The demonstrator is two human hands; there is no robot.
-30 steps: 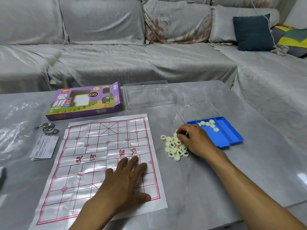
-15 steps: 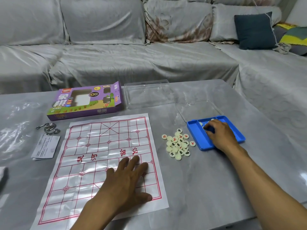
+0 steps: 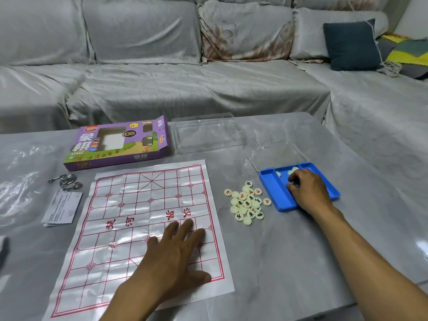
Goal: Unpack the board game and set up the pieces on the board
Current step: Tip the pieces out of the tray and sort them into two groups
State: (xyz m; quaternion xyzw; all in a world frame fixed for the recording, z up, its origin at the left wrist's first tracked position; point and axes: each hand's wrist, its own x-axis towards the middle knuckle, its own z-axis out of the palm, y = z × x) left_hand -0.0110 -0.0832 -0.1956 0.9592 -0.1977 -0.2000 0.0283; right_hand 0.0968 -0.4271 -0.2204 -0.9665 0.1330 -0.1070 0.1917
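A white paper board [image 3: 129,218] with a red grid lies flat on the grey table. My left hand [image 3: 176,253] rests flat on its near right part, fingers straight. To the right of the board sits a pile of several cream round pieces [image 3: 247,202] with red and black characters. Further right is a blue tray [image 3: 275,193] holding a few more pieces [image 3: 293,170]. My right hand [image 3: 305,191] is inside the tray with its fingers curled down over pieces there; what the fingertips hold is hidden.
The purple game box [image 3: 118,144] lies behind the board. A clear plastic lid [image 3: 206,133] and a second clear cover [image 3: 275,154] sit behind the tray. A metal ring puzzle [image 3: 66,181] and a leaflet [image 3: 62,208] lie left of the board. A covered sofa [image 3: 185,84] stands behind the table.
My right hand left the pile of pieces and moved right into the blue tray, where its fingers now curl over the pieces. My left hand stayed on the board.
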